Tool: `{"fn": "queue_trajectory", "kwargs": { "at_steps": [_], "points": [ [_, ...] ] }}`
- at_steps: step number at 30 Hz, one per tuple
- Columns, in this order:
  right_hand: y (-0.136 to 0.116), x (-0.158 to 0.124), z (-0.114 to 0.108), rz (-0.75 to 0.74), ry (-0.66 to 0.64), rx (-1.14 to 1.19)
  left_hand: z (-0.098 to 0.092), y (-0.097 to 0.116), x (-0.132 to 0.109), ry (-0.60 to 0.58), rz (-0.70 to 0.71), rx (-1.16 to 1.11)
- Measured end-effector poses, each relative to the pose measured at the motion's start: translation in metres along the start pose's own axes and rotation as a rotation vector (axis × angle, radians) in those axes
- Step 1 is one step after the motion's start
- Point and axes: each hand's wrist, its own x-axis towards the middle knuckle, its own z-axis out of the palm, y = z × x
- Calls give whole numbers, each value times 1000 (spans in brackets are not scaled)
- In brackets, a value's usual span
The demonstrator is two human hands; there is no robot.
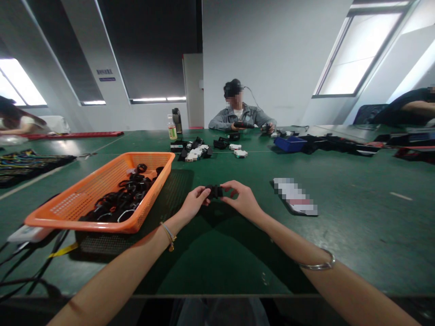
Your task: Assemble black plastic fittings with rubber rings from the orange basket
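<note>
Holds a black part [215, 192] over the counter [356, 253], set back from the middle of the front edge. Grasps its left end with the left grip [195, 201], between thumb and fingers. Grasps its right end with the right grip [239, 195], pinching between thumb and forefinger. Cannot tell the exact shape, owing to the fingers around it and the small scale. Wears a bracelet [169, 235] on the left wrist and a bangle [319, 267] on the right forearm. To the left of the left grip, has an orange basket [91, 226] holding many black pieces [134, 185], several ring-shaped. Toward the front edge at far left, has a power strip [30, 234], cables [50, 260] and a yellow strap [64, 250]. To the right of the right grip, well apart from it, has a phone [295, 197] lying flat, with the screen obscured. Beyond both grips, has a pile [195, 149] of black and white pieces, with two white pieces [239, 153] to its right. Nearer the far edge, has a bottle [172, 129] just beside a flask [177, 118], and a blue tray [289, 144] farther right. Across the far edge, faces a co-worker [251, 118] holding a dark item [244, 124].
</note>
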Motion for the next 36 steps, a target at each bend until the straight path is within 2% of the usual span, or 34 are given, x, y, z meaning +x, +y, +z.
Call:
{"fn": "queue_trajectory", "kwargs": {
  "at_steps": [9, 27, 31, 36],
  "points": [
    [-2, 0, 0, 56, 8, 22, 0, -1, 0, -9, 7, 6],
    [0, 0, -1, 67, -29, 38, 1, 1, 0, -1, 4, 38],
    [1, 0, -2, 50, -53, 29, 1, 1, 0, -2, -2, 29],
    [0, 1, -2, 23, -20, 24, 0, -1, 1, -8, -1, 30]
  ]
}}
